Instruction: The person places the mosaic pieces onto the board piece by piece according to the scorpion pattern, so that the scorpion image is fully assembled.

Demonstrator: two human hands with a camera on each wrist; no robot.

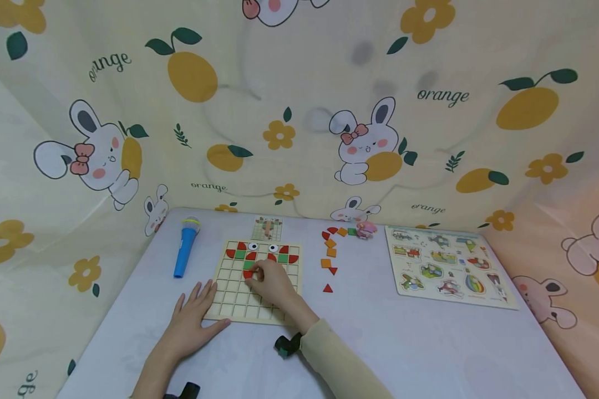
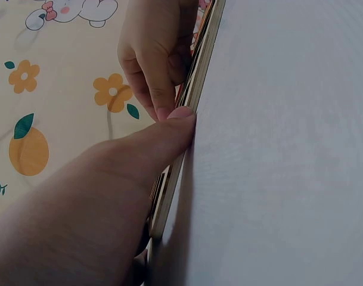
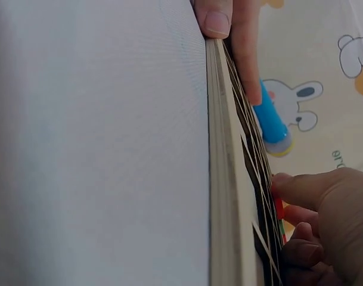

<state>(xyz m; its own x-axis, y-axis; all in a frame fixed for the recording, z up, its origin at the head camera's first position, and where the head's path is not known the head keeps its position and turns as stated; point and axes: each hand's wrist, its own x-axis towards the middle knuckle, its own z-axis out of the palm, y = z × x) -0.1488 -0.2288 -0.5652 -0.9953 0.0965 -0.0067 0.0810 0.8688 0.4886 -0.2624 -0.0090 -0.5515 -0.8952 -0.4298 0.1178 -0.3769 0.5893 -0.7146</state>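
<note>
A wooden grid board (image 1: 234,307) lies on the table, with red and green pieces and two eye pieces (image 1: 273,248) in its upper rows. My left hand (image 1: 192,321) rests at the board's lower left corner with fingers spread; its thumb (image 2: 163,140) lies over the near edge. Over the middle of the grid, my right hand (image 1: 274,282) has curled fingers. Its thumb and fingers pinch a red rounded piece (image 3: 279,207) at the board's surface, just below a green square (image 1: 248,265). The right palm hides some cells.
Loose red, orange and green pieces (image 1: 331,252) trail along the board's right, ending by a pink figurine (image 1: 365,229). A small picture card (image 1: 267,228) lies behind the board. On the left is a blue toy microphone (image 1: 185,249); a picture puzzle board (image 1: 449,266) lies far right.
</note>
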